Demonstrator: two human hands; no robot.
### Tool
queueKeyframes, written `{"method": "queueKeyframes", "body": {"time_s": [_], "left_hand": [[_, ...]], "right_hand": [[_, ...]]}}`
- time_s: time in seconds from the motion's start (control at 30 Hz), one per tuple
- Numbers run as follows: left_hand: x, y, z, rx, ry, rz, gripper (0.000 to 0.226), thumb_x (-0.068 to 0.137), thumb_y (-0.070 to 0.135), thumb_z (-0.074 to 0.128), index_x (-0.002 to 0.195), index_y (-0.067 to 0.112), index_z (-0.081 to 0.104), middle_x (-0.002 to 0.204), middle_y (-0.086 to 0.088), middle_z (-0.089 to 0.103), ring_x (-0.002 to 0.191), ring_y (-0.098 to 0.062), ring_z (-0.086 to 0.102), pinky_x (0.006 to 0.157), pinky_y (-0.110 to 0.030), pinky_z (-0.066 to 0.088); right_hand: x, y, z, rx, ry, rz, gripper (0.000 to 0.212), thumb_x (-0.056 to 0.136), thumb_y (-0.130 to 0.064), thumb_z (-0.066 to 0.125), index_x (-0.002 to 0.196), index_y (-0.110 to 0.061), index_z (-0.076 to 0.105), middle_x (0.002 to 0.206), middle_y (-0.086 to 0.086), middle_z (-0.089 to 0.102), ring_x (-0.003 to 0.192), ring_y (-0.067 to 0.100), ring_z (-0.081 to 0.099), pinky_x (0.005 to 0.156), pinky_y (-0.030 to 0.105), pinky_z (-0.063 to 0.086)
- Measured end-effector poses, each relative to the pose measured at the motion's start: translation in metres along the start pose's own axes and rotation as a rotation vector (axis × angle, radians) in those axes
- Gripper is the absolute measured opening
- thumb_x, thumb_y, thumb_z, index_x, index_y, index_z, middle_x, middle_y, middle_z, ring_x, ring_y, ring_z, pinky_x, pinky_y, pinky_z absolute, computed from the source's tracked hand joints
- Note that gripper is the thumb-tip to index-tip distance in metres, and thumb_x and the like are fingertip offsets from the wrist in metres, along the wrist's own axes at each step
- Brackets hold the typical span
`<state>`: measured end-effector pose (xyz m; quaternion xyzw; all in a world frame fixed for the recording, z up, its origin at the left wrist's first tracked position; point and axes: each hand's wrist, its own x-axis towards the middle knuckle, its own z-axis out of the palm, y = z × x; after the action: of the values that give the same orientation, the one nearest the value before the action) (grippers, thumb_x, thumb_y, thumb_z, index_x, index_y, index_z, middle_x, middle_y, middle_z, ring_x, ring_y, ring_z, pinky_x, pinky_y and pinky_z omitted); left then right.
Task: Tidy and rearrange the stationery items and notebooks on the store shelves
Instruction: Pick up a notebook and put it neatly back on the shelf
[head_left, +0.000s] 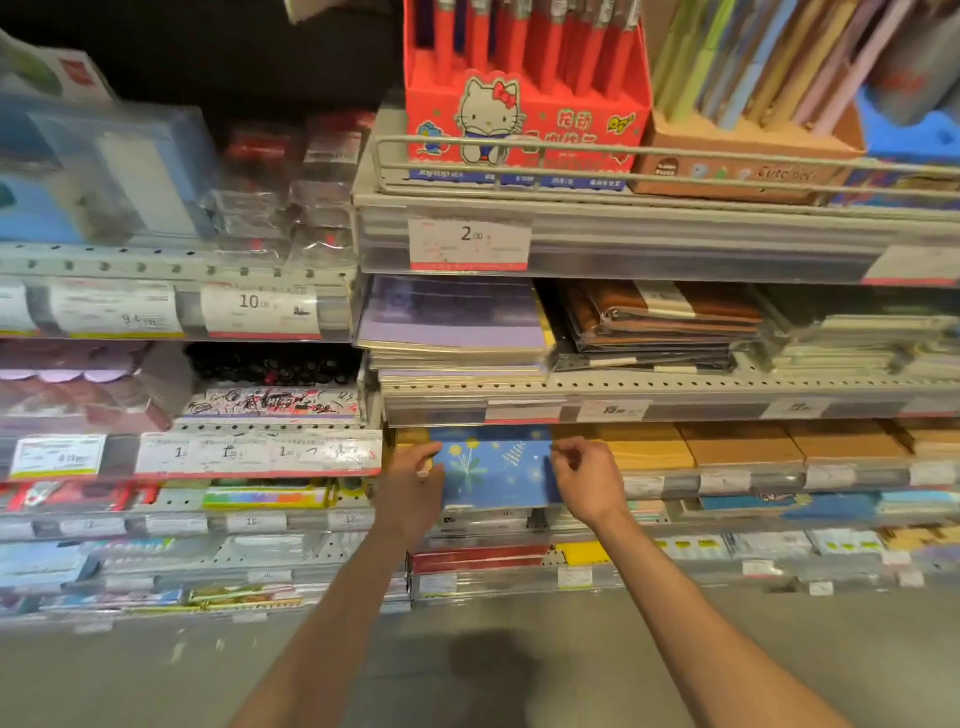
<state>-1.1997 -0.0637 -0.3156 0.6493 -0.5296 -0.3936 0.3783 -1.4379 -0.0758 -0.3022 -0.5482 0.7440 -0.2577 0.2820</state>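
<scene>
Both-handed, left hand (415, 470) and right hand (582, 475) grip blue notebook (493, 473) on shelf (727, 480).

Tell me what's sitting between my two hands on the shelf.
In the head view, a blue flower-print notebook lies between the left hand and right hand.

Bright, even light falls from above; my shadow (488, 670) darkens the floor (571, 649). Edges bend and smear, and the left shelves (104, 260) look blurred.
</scene>
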Motion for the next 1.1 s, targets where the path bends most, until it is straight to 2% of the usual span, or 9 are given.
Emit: {"method": "queueKeyframes", "body": {"time_s": [0.13,0.27,0.4,0.5,0.63,0.73,0.83,0.97,1.1], "left_hand": [[0.006,0.006,0.004,-0.133,-0.004,-0.143,0.029,0.095,0.003,0.058,0.123,0.006,0.061,0.11,-0.014,0.059,0.082,-0.02,0.06,0.066,-0.013,0.048],[0.01,0.003,0.003,-0.188,0.042,-0.171,0.025,0.091,0.001,0.063,0.116,0.004,0.061,0.108,-0.015,0.064,0.096,-0.026,0.061,0.078,-0.027,0.048],[0.007,-0.008,0.005,-0.122,-0.001,-0.22,0.02,0.088,0.019,0.071,0.106,0.013,0.062,0.086,-0.002,0.069,0.083,-0.025,0.066,0.078,-0.037,0.053],[0.004,-0.009,0.01,-0.094,-0.075,-0.252,0.024,0.09,0.035,0.068,0.105,0.02,0.056,0.081,-0.002,0.066,0.074,-0.024,0.064,0.074,-0.037,0.053],[0.007,-0.003,0.011,-0.055,-0.081,-0.205,0.023,0.092,0.03,0.066,0.104,0.013,0.057,0.084,0.005,0.063,0.082,-0.023,0.063,0.075,-0.034,0.049],[0.003,-0.008,0.008,-0.032,-0.126,-0.222,0.023,0.09,0.026,0.069,0.097,0.007,0.057,0.089,-0.008,0.065,0.081,-0.025,0.062,0.072,-0.036,0.048],[-0.009,-0.023,0.007,-0.054,-0.172,-0.25,0.019,0.086,0.025,0.074,0.089,0.014,0.058,0.092,-0.01,0.069,0.085,-0.029,0.068,0.076,-0.049,0.056],[-0.034,-0.03,0.008,-0.082,-0.174,-0.238,0.018,0.085,0.019,0.075,0.085,0.015,0.057,0.088,-0.01,0.07,0.084,-0.033,0.07,0.071,-0.049,0.059],[-0.057,-0.03,0.008,-0.071,-0.161,-0.222,0.021,0.085,0.021,0.076,0.083,0.014,0.056,0.085,-0.006,0.071,0.082,-0.03,0.07,0.075,-0.05,0.058]], "right_hand": [[0.005,-0.005,0.01,0.021,-0.003,0.074,0.017,0.087,-0.027,0.072,0.101,-0.021,0.063,0.103,0.01,0.065,0.084,0.024,0.063,0.081,0.034,0.051],[-0.001,0.001,0.007,0.099,-0.075,0.139,0.038,0.087,-0.019,0.073,0.117,-0.011,0.051,0.083,0.0,0.055,0.08,0.022,0.058,0.079,0.036,0.05],[-0.013,0.017,-0.006,0.194,-0.269,0.202,0.051,0.091,-0.014,0.068,0.133,-0.017,0.039,0.081,0.001,0.051,0.068,0.014,0.053,0.056,0.021,0.044],[-0.018,0.022,-0.01,0.143,-0.336,0.212,0.039,0.094,-0.024,0.065,0.127,-0.018,0.046,0.084,0.001,0.057,0.069,0.012,0.057,0.057,0.022,0.043],[-0.016,0.021,-0.007,0.136,-0.389,0.201,0.029,0.096,-0.038,0.06,0.119,-0.024,0.048,0.091,-0.001,0.063,0.07,0.011,0.06,0.055,0.021,0.043],[-0.017,0.025,-0.005,0.136,-0.325,0.202,0.02,0.094,-0.022,0.066,0.092,-0.014,0.048,0.072,0.0,0.055,0.055,0.011,0.053,0.05,0.023,0.042],[-0.028,0.034,-0.002,0.181,-0.347,0.248,0.025,0.089,-0.002,0.068,0.082,-0.009,0.044,0.068,0.008,0.055,0.053,0.017,0.056,0.054,0.033,0.051],[-0.047,0.049,0.0,0.161,-0.371,0.231,0.027,0.087,-0.004,0.07,0.077,-0.011,0.046,0.069,0.007,0.061,0.063,0.022,0.061,0.074,0.047,0.059],[-0.062,0.059,-0.007,0.165,-0.357,0.192,0.028,0.086,-0.004,0.07,0.075,-0.012,0.046,0.066,0.005,0.06,0.063,0.023,0.061,0.076,0.054,0.057]]}}
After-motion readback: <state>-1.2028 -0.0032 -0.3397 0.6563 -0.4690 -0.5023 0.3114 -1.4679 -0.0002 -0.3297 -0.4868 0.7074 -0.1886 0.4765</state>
